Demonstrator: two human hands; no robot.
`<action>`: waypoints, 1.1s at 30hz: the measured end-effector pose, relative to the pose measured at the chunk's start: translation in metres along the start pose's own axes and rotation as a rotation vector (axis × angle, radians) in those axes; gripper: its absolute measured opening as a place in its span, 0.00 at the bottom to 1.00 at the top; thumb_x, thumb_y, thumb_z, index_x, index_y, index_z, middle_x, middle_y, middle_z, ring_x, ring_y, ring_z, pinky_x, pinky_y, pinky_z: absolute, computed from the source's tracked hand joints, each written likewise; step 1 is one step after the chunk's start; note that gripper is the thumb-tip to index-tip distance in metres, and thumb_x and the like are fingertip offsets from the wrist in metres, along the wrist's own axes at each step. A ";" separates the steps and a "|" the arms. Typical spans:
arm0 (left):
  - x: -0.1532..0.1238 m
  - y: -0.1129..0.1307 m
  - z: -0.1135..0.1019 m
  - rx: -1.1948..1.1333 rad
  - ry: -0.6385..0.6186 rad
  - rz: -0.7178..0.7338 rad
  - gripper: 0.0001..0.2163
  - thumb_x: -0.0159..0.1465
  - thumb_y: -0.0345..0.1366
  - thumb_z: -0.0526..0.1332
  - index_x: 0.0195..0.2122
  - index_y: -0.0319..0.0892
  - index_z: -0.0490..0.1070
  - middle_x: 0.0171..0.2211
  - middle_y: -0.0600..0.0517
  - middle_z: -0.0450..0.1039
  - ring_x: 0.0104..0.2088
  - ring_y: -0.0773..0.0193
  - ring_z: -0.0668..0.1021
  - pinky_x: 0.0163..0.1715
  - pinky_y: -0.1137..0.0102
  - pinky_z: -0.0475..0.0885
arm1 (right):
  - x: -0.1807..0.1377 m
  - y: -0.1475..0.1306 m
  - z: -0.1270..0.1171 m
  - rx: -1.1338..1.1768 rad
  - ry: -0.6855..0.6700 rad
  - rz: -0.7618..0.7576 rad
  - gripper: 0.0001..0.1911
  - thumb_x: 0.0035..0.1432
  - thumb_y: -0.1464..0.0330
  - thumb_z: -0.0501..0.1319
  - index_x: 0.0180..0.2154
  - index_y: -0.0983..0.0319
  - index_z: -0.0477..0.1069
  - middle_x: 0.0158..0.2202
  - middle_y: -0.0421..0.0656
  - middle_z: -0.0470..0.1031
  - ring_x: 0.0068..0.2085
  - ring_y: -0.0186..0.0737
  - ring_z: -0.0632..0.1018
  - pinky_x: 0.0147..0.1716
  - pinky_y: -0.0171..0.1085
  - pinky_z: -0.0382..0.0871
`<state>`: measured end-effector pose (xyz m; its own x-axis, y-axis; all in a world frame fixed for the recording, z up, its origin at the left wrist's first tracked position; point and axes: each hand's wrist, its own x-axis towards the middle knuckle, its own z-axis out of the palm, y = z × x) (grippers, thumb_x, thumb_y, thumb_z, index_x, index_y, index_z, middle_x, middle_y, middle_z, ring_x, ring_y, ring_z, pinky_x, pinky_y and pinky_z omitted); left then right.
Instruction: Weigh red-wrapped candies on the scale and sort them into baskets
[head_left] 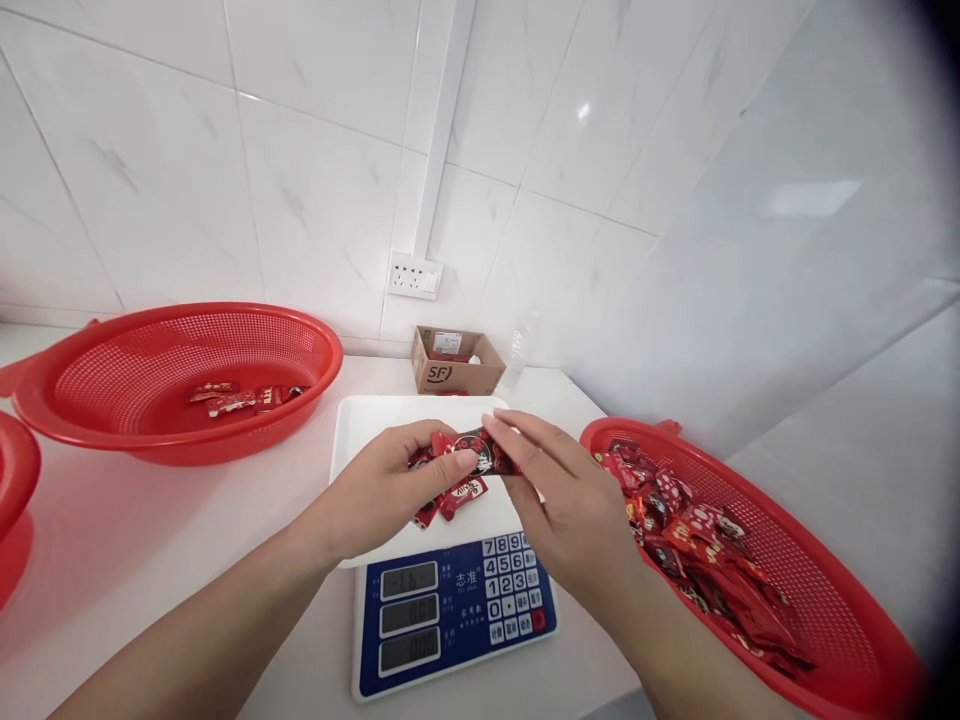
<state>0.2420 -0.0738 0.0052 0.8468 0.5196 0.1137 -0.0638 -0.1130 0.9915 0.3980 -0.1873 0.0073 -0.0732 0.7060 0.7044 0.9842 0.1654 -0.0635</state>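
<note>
Over the white pan of a digital scale (457,620), my left hand (394,480) is closed on several wrapped candies (484,452), red and dark brown, with its thumb pressed on top. My right hand (559,480) has its fingertips on the right end of the same dark wrapper. Below the left hand, a small red candy (465,495) shows; whether it lies on the pan or hangs from the fingers I cannot tell. Part of the bunch is hidden behind the left fingers.
On the right stands a red basket (817,545) full of wrapped candies. Another red basket (187,445) at the left holds several candies, with part of a third basket (15,470) at the edge. A small cardboard box (461,375) and a clear plastic bottle (519,345) stand by the wall.
</note>
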 end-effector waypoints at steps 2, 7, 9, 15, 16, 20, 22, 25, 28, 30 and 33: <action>0.000 0.001 -0.001 -0.005 0.020 0.012 0.12 0.64 0.45 0.60 0.31 0.41 0.67 0.21 0.59 0.64 0.21 0.72 0.68 0.18 0.78 0.64 | 0.002 0.000 -0.005 0.270 -0.069 0.237 0.24 0.61 0.76 0.53 0.59 0.59 0.65 0.54 0.48 0.74 0.51 0.44 0.76 0.40 0.39 0.77; 0.001 0.000 0.003 0.024 0.036 0.034 0.09 0.62 0.41 0.62 0.32 0.40 0.70 0.25 0.58 0.67 0.21 0.73 0.69 0.20 0.76 0.66 | 0.014 0.000 -0.014 0.811 -0.219 0.599 0.17 0.56 0.65 0.60 0.49 0.59 0.73 0.39 0.44 0.80 0.36 0.38 0.78 0.30 0.35 0.76; 0.002 -0.003 0.004 0.077 0.039 0.008 0.09 0.61 0.41 0.63 0.33 0.41 0.71 0.28 0.55 0.70 0.22 0.71 0.71 0.21 0.74 0.69 | 0.019 0.003 -0.012 0.787 -0.211 0.619 0.10 0.57 0.63 0.60 0.37 0.61 0.76 0.29 0.41 0.78 0.28 0.34 0.75 0.27 0.34 0.74; 0.015 -0.017 -0.008 0.523 0.191 0.098 0.12 0.66 0.37 0.55 0.48 0.44 0.73 0.48 0.48 0.73 0.40 0.60 0.79 0.39 0.65 0.75 | 0.009 0.042 0.014 0.561 -0.028 0.779 0.10 0.55 0.63 0.60 0.35 0.62 0.74 0.27 0.40 0.77 0.28 0.35 0.76 0.27 0.34 0.74; 0.018 -0.021 -0.012 0.599 0.169 0.087 0.14 0.66 0.34 0.54 0.51 0.45 0.71 0.50 0.48 0.73 0.42 0.59 0.79 0.42 0.65 0.74 | 0.003 0.051 0.019 0.540 -0.045 0.807 0.11 0.55 0.63 0.60 0.37 0.63 0.74 0.28 0.41 0.77 0.29 0.36 0.77 0.27 0.35 0.75; 0.026 -0.034 -0.019 0.868 0.074 0.009 0.19 0.66 0.30 0.52 0.57 0.45 0.66 0.54 0.49 0.73 0.50 0.55 0.76 0.50 0.62 0.71 | -0.019 0.069 0.034 0.454 -0.169 0.850 0.17 0.59 0.66 0.57 0.48 0.65 0.71 0.35 0.45 0.79 0.31 0.39 0.79 0.32 0.40 0.78; 0.028 -0.040 -0.019 0.960 0.030 -0.031 0.20 0.66 0.32 0.52 0.59 0.44 0.64 0.57 0.47 0.69 0.53 0.53 0.75 0.52 0.61 0.70 | -0.026 0.068 0.036 0.393 -0.249 0.817 0.16 0.59 0.67 0.57 0.48 0.63 0.72 0.42 0.48 0.79 0.37 0.43 0.81 0.40 0.46 0.77; 0.029 -0.043 -0.015 1.079 -0.043 -0.055 0.21 0.68 0.38 0.52 0.62 0.43 0.60 0.64 0.43 0.60 0.60 0.50 0.68 0.57 0.58 0.65 | -0.032 0.061 0.033 0.292 -0.352 0.721 0.14 0.58 0.69 0.60 0.47 0.60 0.75 0.51 0.49 0.77 0.51 0.49 0.77 0.50 0.50 0.70; 0.027 -0.043 -0.010 1.152 -0.158 -0.015 0.23 0.69 0.44 0.52 0.63 0.43 0.58 0.68 0.41 0.52 0.67 0.47 0.55 0.61 0.54 0.59 | -0.035 0.057 0.031 0.221 -0.452 0.627 0.14 0.57 0.72 0.60 0.46 0.61 0.76 0.49 0.49 0.77 0.50 0.49 0.76 0.49 0.48 0.70; 0.025 -0.042 -0.005 1.160 -0.269 0.017 0.26 0.69 0.48 0.51 0.65 0.43 0.57 0.69 0.40 0.49 0.69 0.45 0.50 0.62 0.51 0.56 | -0.034 0.056 0.032 0.165 -0.498 0.589 0.14 0.57 0.72 0.61 0.45 0.63 0.76 0.46 0.51 0.78 0.48 0.51 0.76 0.48 0.50 0.69; 0.024 -0.042 0.002 1.169 -0.416 0.030 0.28 0.70 0.50 0.48 0.68 0.44 0.51 0.70 0.40 0.46 0.69 0.43 0.47 0.63 0.49 0.51 | -0.031 0.052 0.039 0.096 -0.515 0.558 0.15 0.60 0.69 0.59 0.48 0.65 0.75 0.45 0.54 0.76 0.48 0.55 0.75 0.46 0.53 0.69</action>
<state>0.2661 -0.0584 -0.0339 0.9699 0.2197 -0.1052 0.2421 -0.9181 0.3138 0.4449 -0.1732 -0.0456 0.3414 0.9305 0.1329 0.8806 -0.2672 -0.3913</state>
